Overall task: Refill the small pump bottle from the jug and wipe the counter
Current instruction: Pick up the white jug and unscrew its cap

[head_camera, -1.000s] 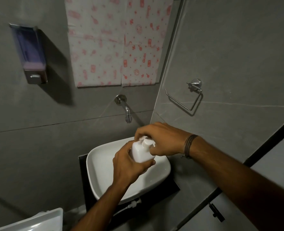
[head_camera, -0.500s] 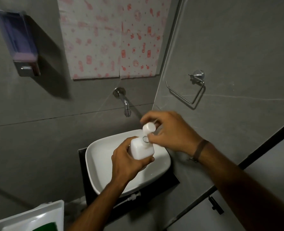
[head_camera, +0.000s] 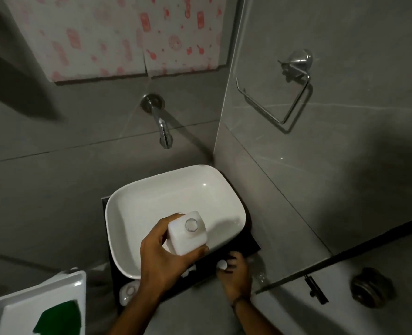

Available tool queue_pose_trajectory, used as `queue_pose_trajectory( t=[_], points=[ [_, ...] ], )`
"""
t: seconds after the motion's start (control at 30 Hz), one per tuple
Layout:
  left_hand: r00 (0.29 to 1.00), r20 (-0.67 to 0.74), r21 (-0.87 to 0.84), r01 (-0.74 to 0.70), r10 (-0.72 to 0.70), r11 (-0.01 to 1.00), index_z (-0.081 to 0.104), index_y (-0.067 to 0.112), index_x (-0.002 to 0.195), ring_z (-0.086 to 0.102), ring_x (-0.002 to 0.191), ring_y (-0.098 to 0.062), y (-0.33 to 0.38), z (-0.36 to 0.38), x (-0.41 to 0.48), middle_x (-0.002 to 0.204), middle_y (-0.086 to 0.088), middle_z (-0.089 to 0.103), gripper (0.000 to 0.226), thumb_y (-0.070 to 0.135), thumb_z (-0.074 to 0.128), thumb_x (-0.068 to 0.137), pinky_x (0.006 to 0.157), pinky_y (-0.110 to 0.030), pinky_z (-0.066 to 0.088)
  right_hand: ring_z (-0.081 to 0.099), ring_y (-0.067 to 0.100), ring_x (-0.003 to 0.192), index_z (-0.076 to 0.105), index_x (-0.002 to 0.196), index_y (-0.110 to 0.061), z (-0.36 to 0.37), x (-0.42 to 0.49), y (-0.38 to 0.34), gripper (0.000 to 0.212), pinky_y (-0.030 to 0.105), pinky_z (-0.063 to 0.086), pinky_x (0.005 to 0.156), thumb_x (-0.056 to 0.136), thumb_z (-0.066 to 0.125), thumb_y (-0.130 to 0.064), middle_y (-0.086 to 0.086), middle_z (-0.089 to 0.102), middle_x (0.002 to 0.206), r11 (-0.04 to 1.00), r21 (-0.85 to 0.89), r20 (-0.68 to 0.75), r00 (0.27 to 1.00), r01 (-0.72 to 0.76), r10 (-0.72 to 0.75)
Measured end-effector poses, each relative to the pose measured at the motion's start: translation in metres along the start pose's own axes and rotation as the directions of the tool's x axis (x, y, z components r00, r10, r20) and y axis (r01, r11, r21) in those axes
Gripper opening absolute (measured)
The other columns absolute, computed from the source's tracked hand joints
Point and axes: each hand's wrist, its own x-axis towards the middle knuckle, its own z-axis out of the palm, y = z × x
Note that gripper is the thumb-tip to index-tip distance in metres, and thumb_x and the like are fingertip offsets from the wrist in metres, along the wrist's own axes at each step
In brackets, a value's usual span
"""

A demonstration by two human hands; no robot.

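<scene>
Now that the pump [head_camera: 222, 264] is off and lowered in the right hand [head_camera: 235, 274], the left hand [head_camera: 166, 257] grips the open bottle [head_camera: 188, 234], ready for refilling.

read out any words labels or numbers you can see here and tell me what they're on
Patterned paper on the wall: red lettering near its top edge, too blurred and cropped to read.
White bottle in the left hand: no label showing.
White basin, tap, white tray: no text.

Black worktop [head_camera: 253, 245] in the corner of grey tiled walls. Carries a white basin [head_camera: 151, 204], filling most of it. Dark strip bare along the near edge.
</scene>
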Motion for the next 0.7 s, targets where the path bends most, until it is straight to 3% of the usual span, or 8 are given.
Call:
queue_pose_trajectory(
  t=[0.17,0.23,0.3,0.4,0.5,0.6,0.7],
  points=[
    [0.999,-0.04,0.004,0.015,-0.015,1.0,0.069,0.035,0.123,0.07,0.115,-0.011,-0.009,0.015,0.001,0.124,0.011,0.075,0.078,0.03,0.105,0.053,0.09,-0.017,0.057,0.068,0.027,0.097,0.063,0.112,-0.028,0.034,0.029,0.014,0.031,0.043,0.058,0.084,0.083,0.074,-0.026,0.0,0.071,0.104,0.998,-0.031,-0.003,0.999,-0.049,0.048],
    [0.998,-0.064,0.005,0.027,-0.026,1.0,0.07,0.034,0.123,0.071,0.114,-0.013,-0.012,0.019,0.001,0.123,0.01,0.075,0.077,0.032,0.104,0.053,0.088,-0.017,0.058,0.068,0.023,0.097,0.061,0.122,-0.027,0.041,0.038,0.018,0.038,0.038,0.056,0.081,0.086,0.072,-0.033,-0.005,0.068,0.103,0.996,-0.09,0.026,1.0,0.014,-0.012],
    [0.996,-0.076,0.003,0.036,-0.035,0.999,0.07,0.032,0.124,0.071,0.114,-0.015,-0.014,0.021,0.0,0.122,0.01,0.075,0.077,0.033,0.103,0.054,0.087,-0.016,0.057,0.068,0.02,0.096,0.056,0.129,-0.026,0.041,0.041,0.019,0.048,0.031,0.053,0.079,0.085,0.075,-0.028,-0.008,0.065,0.104,0.99,-0.124,0.047,0.997,0.066,-0.061],
    [0.994,-0.089,0.01,0.066,-0.065,0.998,0.07,0.03,0.125,0.072,0.112,-0.017,-0.02,0.019,-0.002,0.121,0.008,0.075,0.078,0.034,0.104,0.054,0.086,-0.016,0.057,0.068,0.022,0.099,0.055,0.128,-0.023,0.035,0.034,0.013,0.053,0.033,0.055,0.081,0.081,0.08,-0.021,-0.006,0.064,0.104,0.988,-0.135,0.074,0.995,0.081,-0.071],
    [0.993,-0.087,0.031,0.085,-0.082,0.996,0.069,0.032,0.125,0.073,0.11,-0.013,-0.023,0.014,-0.007,0.12,0.011,0.076,0.08,0.039,0.104,0.053,0.083,-0.017,0.059,0.066,0.02,0.1,0.051,0.121,-0.027,0.014,0.009,0.006,0.061,0.03,0.054,0.078,0.073,0.084,-0.009,-0.005,0.064,0.114,0.998,-0.032,0.055,0.997,0.052,-0.05],
    [0.994,-0.077,0.038,0.083,-0.08,0.996,0.069,0.03,0.127,0.074,0.108,-0.014,-0.022,0.008,-0.012,0.118,0.01,0.077,0.084,0.036,0.105,0.051,0.082,-0.024,0.062,0.063,0.017,0.099,0.048,0.115,-0.038,-0.013,-0.026,-0.011,0.073,0.016,0.049,0.073,0.064,0.081,0.003,-0.005,0.061,0.124,0.983,0.056,0.014,0.985,0.173,-0.174],
    [0.997,-0.045,0.037,0.061,-0.059,0.997,0.069,0.031,0.126,0.073,0.108,-0.014,-0.015,0.002,-0.017,0.118,0.01,0.077,0.084,0.036,0.106,0.051,0.082,-0.023,0.06,0.056,0.002,0.121,0.043,0.138,-0.045,-0.032,-0.059,-0.049,0.098,0.009,0.049,0.085,0.057,0.086,-0.012,-0.025,0.053,0.139,0.915,0.117,0.168,0.9,0.386,-0.401]
  ],
)
